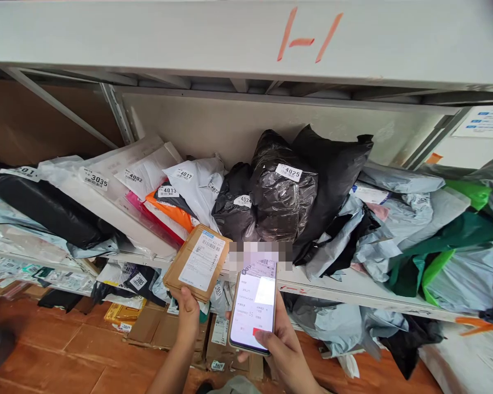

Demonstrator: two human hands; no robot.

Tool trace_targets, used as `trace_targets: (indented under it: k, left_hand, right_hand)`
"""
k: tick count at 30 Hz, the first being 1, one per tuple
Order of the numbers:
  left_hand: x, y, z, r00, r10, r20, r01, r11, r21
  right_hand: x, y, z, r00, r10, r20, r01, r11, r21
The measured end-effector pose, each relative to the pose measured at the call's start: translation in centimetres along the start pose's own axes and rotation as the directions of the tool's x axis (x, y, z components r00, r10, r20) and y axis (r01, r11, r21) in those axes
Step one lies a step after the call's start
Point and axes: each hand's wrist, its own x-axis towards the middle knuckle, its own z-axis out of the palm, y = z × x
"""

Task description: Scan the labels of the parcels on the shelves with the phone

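Observation:
My left hand (188, 314) grips the lower edge of a flat brown cardboard parcel (217, 268) that has a white shipping label on its face. Beside it, my right hand (285, 342) is closed round a smartphone (250, 306), and the thumb touches a red button low on the lit screen. Part of the phone's top is blurred out. Just behind both hands, on the shelf, stand a black plastic parcel labelled 4025 (285, 202), a smaller black one labelled 4024 (235, 210) and a white mailer labelled 4017 (199, 186).
The white shelf beam (168, 38) with orange marks runs across the top. Grey and green bags (435, 246) crowd the shelf at right, a long black parcel (45, 205) lies at left. Below are a lower shelf with grey bags (332, 325), cardboard boxes (148, 325) and a reddish-brown floor (66, 355).

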Motion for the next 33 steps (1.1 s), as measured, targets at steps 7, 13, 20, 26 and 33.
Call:
trace_targets:
  k: [7, 13, 20, 26, 33]
  left_hand:
    - [0.1, 1.0, -1.4, 0.788, 0.595, 0.158, -0.568, 0.604, 0.559]
    - [0.4, 2.2, -1.1, 0.692, 0.699, 0.18, -0.624, 0.455, 0.636]
    - [1.0, 2.3, -1.1, 0.484, 0.838, 0.25, -0.759, 0.261, 0.596]
    - [2.6, 3.4, -2.5, 0.472, 0.747, 0.468, -0.822, 0.181, 0.54]
    - [2.4, 4.1, -3.4, 0.544, 0.666, 0.51, -0.78, 0.178, 0.6]
  right_hand:
    - [0.0, 0.1, -0.4, 1.0, -0.003, -0.004, 0.003, 1.0, 0.021]
    - [-0.1, -0.1, -0.7, 1.0, -0.024, -0.02, 0.024, 1.0, 0.006]
    - [-0.5, 0.0, -1.2, 0.999, -0.015, -0.031, 0.015, 1.0, 0.007]
    - [-0.5, 0.2, -1.6, 0.999, -0.044, -0.022, 0.044, 0.999, -0.014]
    - [0.0, 0.3, -2.0, 0.996, -0.092, -0.009, 0.092, 0.996, -0.01]
